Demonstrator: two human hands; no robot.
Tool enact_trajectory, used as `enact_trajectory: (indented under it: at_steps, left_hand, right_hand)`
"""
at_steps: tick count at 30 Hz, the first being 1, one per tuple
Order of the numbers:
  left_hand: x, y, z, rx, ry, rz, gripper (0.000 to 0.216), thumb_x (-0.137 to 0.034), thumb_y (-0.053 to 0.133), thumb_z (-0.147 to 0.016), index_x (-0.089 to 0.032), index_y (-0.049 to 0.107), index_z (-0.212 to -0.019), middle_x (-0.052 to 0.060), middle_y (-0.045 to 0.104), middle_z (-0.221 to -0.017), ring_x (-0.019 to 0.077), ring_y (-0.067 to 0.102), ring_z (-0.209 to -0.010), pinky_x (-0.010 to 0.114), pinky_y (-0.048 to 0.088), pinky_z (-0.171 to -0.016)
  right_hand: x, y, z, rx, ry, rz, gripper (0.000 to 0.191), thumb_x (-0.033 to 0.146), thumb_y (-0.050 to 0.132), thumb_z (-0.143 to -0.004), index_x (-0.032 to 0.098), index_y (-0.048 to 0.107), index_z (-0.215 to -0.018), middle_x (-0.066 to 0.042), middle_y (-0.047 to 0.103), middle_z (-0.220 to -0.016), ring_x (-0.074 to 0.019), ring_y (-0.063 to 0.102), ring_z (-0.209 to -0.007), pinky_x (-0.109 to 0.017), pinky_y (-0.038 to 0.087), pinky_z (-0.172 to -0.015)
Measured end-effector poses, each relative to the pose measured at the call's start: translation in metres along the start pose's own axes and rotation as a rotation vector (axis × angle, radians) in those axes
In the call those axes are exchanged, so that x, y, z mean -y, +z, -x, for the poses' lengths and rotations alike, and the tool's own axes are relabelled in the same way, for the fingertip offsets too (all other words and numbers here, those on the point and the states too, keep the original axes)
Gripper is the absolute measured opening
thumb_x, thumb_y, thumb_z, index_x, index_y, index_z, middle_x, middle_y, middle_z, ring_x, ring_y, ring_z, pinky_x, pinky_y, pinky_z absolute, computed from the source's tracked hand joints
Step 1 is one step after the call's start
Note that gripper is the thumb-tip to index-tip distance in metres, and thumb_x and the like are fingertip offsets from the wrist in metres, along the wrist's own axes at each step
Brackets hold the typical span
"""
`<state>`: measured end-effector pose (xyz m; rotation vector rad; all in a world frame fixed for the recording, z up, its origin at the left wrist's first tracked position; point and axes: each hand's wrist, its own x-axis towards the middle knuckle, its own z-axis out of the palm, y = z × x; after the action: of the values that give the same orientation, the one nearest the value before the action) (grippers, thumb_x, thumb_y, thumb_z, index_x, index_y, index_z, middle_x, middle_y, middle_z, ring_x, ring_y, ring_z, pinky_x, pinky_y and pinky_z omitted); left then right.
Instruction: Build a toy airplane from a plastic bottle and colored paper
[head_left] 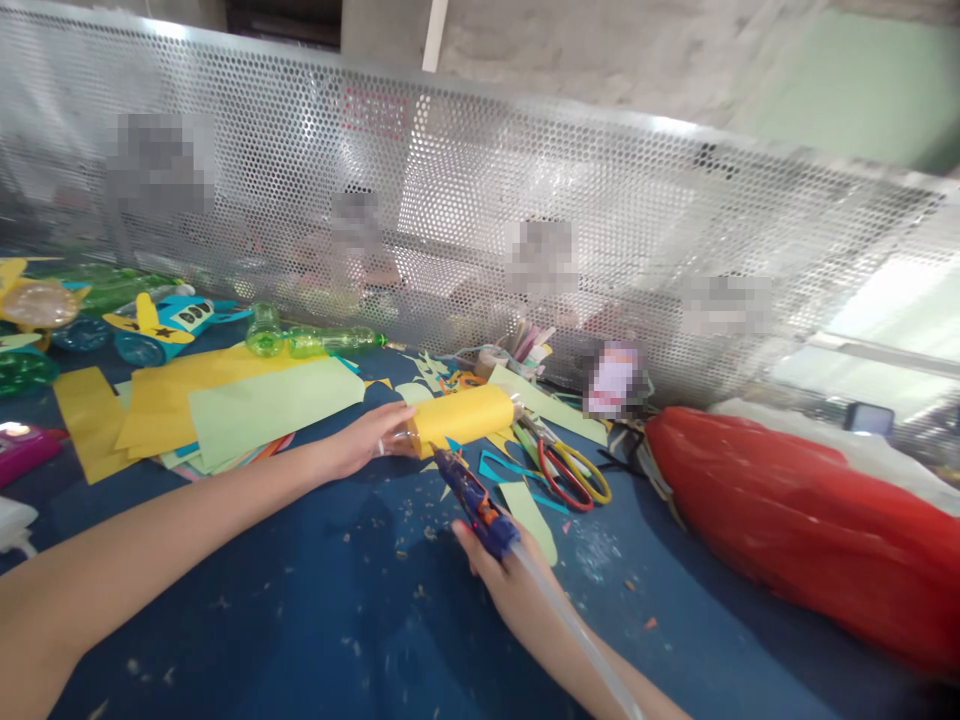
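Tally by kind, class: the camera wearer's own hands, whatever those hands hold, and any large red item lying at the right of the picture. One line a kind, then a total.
Own hands, left hand and right hand: 2
Yellow-wrapped bottle, in the left: 1
Glue gun, in the right: 1
Large red bundle: 1
Total: 5

- Your bottle (405, 438): clear, glossy plastic under smooth yellow paper (466, 416).
- Your glue gun (474, 498): hard-looking plastic, its stick (574, 622) translucent.
- Far from you, the screen (480, 165): shiny perforated metal.
- On your right, a bag (795, 525): glossy red plastic.
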<state>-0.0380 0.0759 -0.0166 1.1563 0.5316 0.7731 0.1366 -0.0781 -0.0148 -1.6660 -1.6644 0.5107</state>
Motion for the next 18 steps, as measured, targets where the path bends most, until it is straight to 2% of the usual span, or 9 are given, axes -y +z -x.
enact_trajectory:
  at_steps: [5, 9, 13, 18]
  left_hand:
    - [0.003, -0.003, -0.001, 0.022, -0.004, 0.015, 0.043, -0.041, 0.054, -0.083, -0.014, 0.054, -0.117, 0.014, 0.064, -0.109, 0.0234, 0.063, -0.09, 0.036, 0.047, -0.079]
    - [0.002, -0.003, 0.001, 0.025, -0.001, 0.005, 0.044, -0.043, 0.054, -0.083, -0.015, 0.055, -0.117, 0.013, 0.065, -0.108, 0.0241, 0.061, -0.095, 0.034, 0.046, -0.08]
    - [0.001, -0.002, 0.001, 0.028, -0.006, 0.014, 0.045, -0.043, 0.053, -0.083, -0.015, 0.054, -0.118, 0.012, 0.065, -0.108, 0.0238, 0.062, -0.093, 0.036, 0.046, -0.081]
    - [0.002, -0.003, -0.001, 0.027, -0.009, 0.017, 0.042, -0.04, 0.053, -0.085, -0.014, 0.054, -0.118, 0.014, 0.064, -0.109, 0.0224, 0.064, -0.087, 0.037, 0.047, -0.08]
  right_hand:
    - [0.003, -0.008, -0.004, -0.092, -0.049, 0.013, 0.033, 0.045, 0.049, -0.08, 0.023, 0.045, -0.055, 0.003, 0.046, -0.045, -0.0141, 0.045, -0.043, -0.024, 0.039, -0.045]
    - [0.003, -0.013, -0.007, -0.135, -0.012, 0.021, 0.04, 0.049, 0.047, -0.08, 0.024, 0.04, -0.049, 0.002, 0.045, -0.044, -0.0148, 0.046, -0.044, -0.025, 0.039, -0.045]
    - [0.0, -0.011, -0.005, -0.119, 0.022, 0.019, 0.042, 0.051, 0.047, -0.079, 0.024, 0.04, -0.047, 0.002, 0.045, -0.045, -0.0146, 0.046, -0.044, -0.024, 0.038, -0.044]
    - [0.001, -0.006, -0.002, -0.052, -0.029, 0.036, 0.04, 0.045, 0.048, -0.08, 0.023, 0.04, -0.047, 0.002, 0.044, -0.046, -0.0138, 0.045, -0.045, -0.024, 0.039, -0.047]
